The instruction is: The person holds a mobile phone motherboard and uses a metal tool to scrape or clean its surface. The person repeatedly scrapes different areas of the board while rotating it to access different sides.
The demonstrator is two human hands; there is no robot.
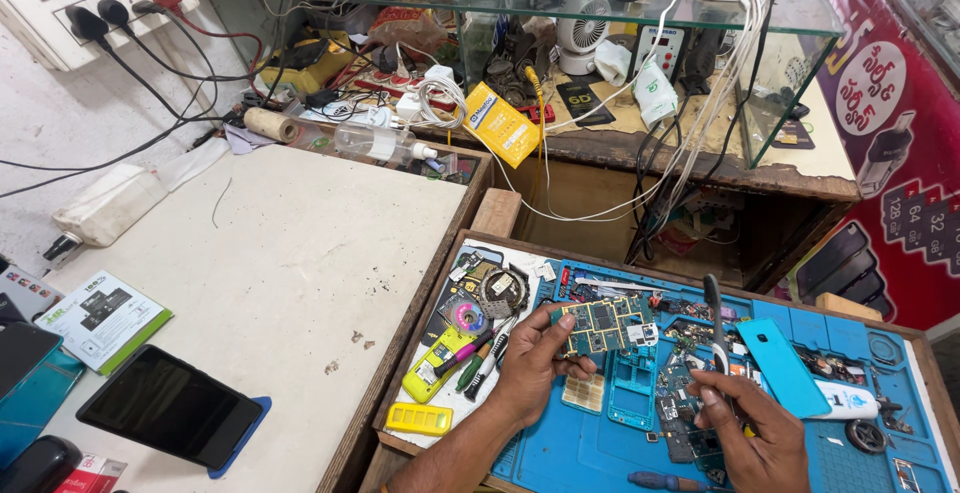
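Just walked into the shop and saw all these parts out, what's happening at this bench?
A person is working on phone parts over a blue work mat. The left hand holds up a green circuit board; the right hand holds a thin dark tool upright beside it. A turquoise phone cover lies nearby, and small screwdrivers lie left.

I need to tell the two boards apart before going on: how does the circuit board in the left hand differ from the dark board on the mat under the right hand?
The circuit board is green with gold patches, the dark board nearly black. The circuit board is lifted in the left hand; the dark board lies flat on the blue mat. The right hand holds a tool above the dark board. Both are bare, uncased boards.
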